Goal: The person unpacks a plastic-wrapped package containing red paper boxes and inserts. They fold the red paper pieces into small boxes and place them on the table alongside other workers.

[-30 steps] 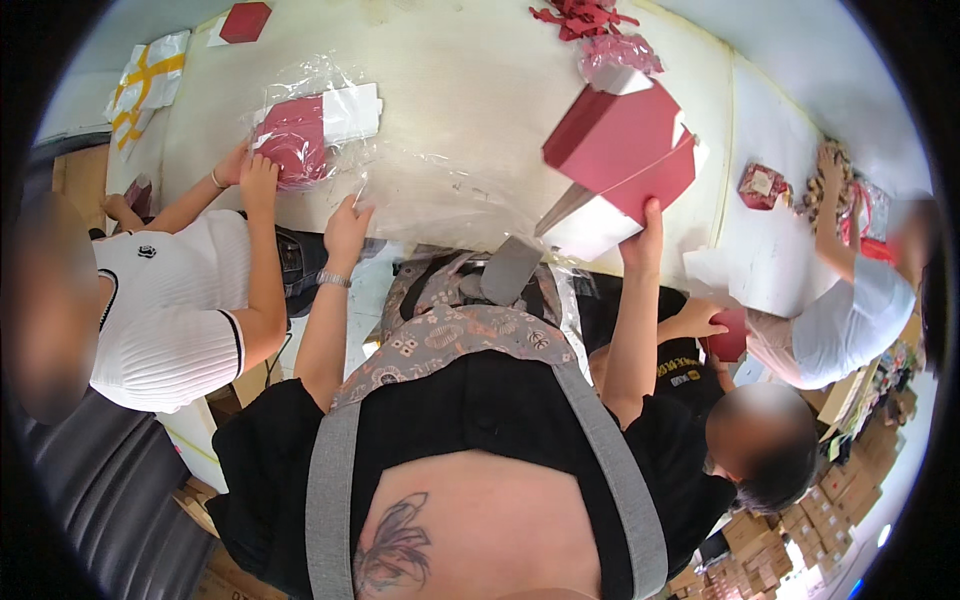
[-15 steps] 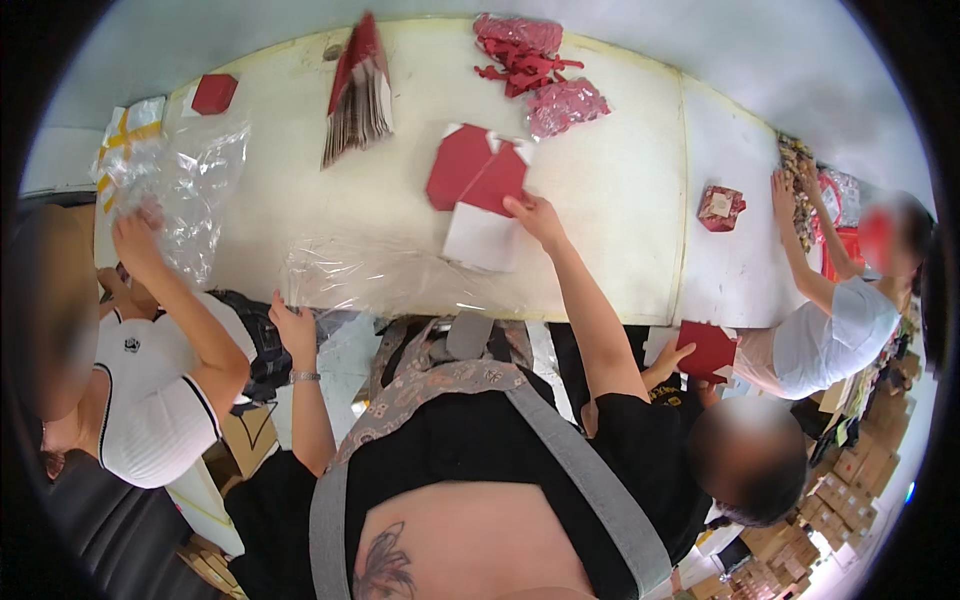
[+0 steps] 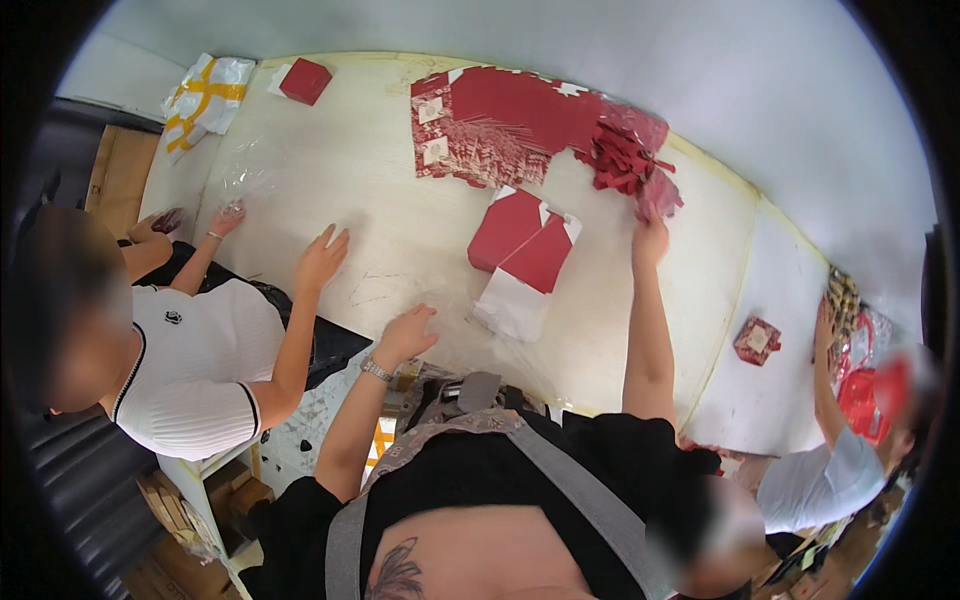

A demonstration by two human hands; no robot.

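Observation:
My right hand (image 3: 650, 243) reaches to the far side of the table, its fingers closed at a clear plastic packet of red pieces (image 3: 659, 194). Against that packet lies a heap of loose red strips (image 3: 622, 158). My left hand (image 3: 404, 337) is open above the near edge, fingers apart, beside thin clear plastic film (image 3: 455, 315). Between my hands rest red and white folded cartons (image 3: 525, 235), one white flap toward me. Beyond them a fanned stack of flat red patterned cartons (image 3: 500, 125) touches the red heap.
At the left, a co-worker's hand (image 3: 322, 258) is over the table; their other hand is at clear plastic. A small red box (image 3: 305, 81) and a white parcel with yellow tape (image 3: 208, 100) lie far left. A patterned box (image 3: 757, 340) sits right, near another co-worker.
My right hand has let go of the red and white cartons and moved to the packet. The flat carton stack now lies fanned beside the red heap. My left hand has come over the table.

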